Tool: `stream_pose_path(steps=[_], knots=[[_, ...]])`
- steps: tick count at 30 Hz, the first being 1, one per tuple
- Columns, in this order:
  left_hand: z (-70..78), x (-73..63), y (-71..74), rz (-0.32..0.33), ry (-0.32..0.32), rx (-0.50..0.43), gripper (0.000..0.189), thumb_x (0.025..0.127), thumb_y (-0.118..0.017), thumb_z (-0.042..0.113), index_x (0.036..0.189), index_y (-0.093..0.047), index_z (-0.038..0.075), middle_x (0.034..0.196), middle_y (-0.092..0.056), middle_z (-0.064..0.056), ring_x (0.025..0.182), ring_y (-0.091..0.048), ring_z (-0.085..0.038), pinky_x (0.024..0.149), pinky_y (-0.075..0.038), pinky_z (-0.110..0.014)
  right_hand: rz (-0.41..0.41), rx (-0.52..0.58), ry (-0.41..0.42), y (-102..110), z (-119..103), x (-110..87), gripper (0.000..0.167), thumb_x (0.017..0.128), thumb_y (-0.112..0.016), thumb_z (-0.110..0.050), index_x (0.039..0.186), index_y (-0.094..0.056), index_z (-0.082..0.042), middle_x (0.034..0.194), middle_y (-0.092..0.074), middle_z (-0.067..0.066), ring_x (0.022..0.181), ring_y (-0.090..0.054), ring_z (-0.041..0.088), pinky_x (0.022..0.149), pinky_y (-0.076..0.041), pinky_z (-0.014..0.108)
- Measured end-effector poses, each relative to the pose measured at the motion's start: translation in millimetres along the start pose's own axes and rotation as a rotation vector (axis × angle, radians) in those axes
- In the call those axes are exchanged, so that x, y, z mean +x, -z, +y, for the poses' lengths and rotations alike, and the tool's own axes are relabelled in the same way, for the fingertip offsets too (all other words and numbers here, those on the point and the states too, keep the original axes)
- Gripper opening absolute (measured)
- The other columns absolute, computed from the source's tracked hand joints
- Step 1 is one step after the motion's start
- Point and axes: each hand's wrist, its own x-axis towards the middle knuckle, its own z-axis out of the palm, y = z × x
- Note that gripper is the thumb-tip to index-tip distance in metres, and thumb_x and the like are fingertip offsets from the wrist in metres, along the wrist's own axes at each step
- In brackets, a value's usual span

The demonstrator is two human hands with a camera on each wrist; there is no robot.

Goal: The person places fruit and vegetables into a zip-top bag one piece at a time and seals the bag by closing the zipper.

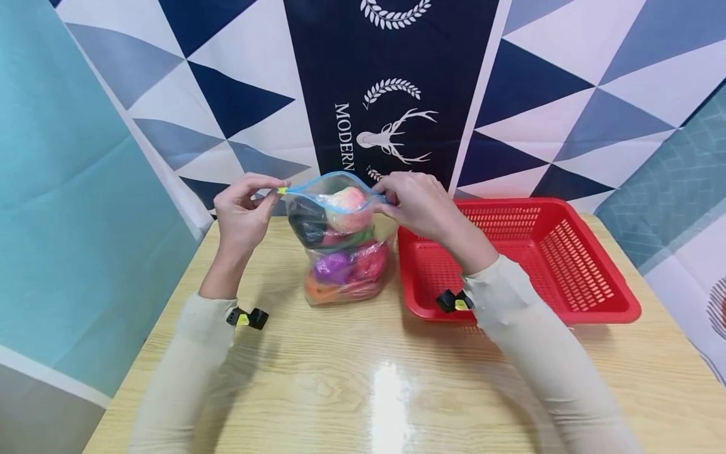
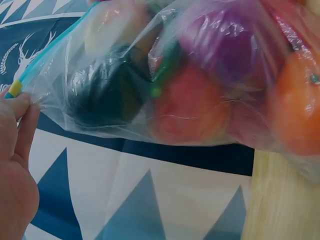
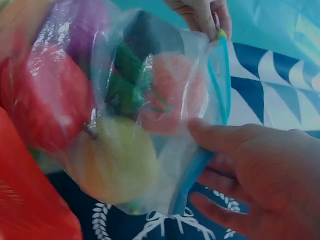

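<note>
A clear zip bag (image 1: 387, 234) stands upright on the table, its blue-edged mouth partly parted. At the left corner of that mouth, my left hand (image 1: 244, 205) pinches the yellow slider (image 1: 282, 190) between thumb and fingers. My right hand (image 1: 416, 200) grips the blue zip edge on the opposite side. Inside are several fruits and vegetables: a pinkish peach (image 1: 348, 211) near the top, a dark rounded piece (image 1: 309, 222), a purple one (image 1: 333, 268), a red one (image 3: 55, 100), an orange (image 2: 300, 110), a yellow fruit (image 3: 127, 160) and a green pepper (image 3: 125, 75).
Just right of the bag, a red perforated basket (image 1: 414, 274) sits on the wooden table (image 1: 317, 372), under my right forearm. A patterned cloth (image 1: 249, 94) hangs behind the table, and a teal panel (image 1: 85, 189) borders it on the left.
</note>
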Motion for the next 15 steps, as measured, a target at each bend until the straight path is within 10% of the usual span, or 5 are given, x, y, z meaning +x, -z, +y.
stream_pose_path(steps=[5, 9, 15], knots=[[-7.1, -17.0, 2.0, -0.108, 0.080, -0.014, 0.017, 0.093, -0.067, -0.024, 0.105, -0.077, -0.017, 0.111, -0.082, 0.017, 0.113, -0.079, 0.003, 0.082, -0.063, -0.013, 0.021, -0.058, 0.125, -11, 8, -13.6, 0.003, 0.097, -0.080, -0.005, 0.099, -0.079, -0.006, 0.093, -0.076, 0.013, 0.095, -0.063, 0.032, 0.077, -0.055, 0.045], [-8.3, -21.1, -1.0, -0.135, 0.108, -0.050, 0.013, 0.093, -0.067, -0.024, 0.105, -0.068, -0.021, 0.133, -0.082, -0.001, 0.132, -0.074, 0.000, 0.088, -0.064, -0.015, -0.005, -0.034, 0.117, -6, 5, -12.5, 0.008, 0.095, -0.079, -0.012, 0.100, -0.078, -0.006, 0.115, -0.068, 0.016, 0.102, -0.064, 0.034, 0.087, -0.057, 0.047], [-8.3, -17.0, -3.4, -0.189, 0.118, -0.197, 0.008, 0.099, -0.060, -0.026, 0.104, -0.055, -0.024, 0.123, -0.084, 0.016, 0.127, -0.079, -0.003, 0.105, -0.062, -0.022, 0.007, 0.051, 0.060, 1, -18, 1.9, 0.036, 0.096, -0.079, -0.043, 0.103, -0.069, -0.009, 0.120, -0.065, 0.013, 0.095, -0.068, 0.030, 0.085, -0.057, 0.047]])
